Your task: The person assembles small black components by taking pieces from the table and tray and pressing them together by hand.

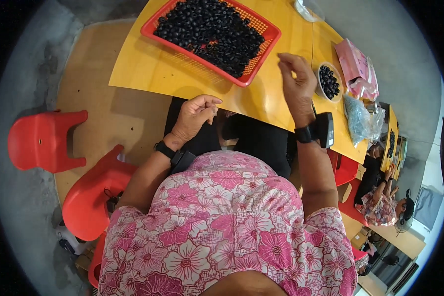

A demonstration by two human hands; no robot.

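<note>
A red plastic basket (254,79) full of small black ring-like parts (212,34) stands on the yellow table. My left hand (195,117) is at the table's near edge, below the basket, its fingers curled in toward the thumb. Whatever it may hold is too small to make out. Between the basket and a clear round tub (336,96) is my right hand (298,84), raised over the tabletop with thumb and fingers bent together. Any piece in its pinch is hidden. More of the black parts (329,83) lie in the tub.
A pink bag (357,69) and a clear plastic bag (357,118) lie on the table's right side. Red stools (44,140) stand on the floor at left. Another person (380,204) sits at a farther table, right.
</note>
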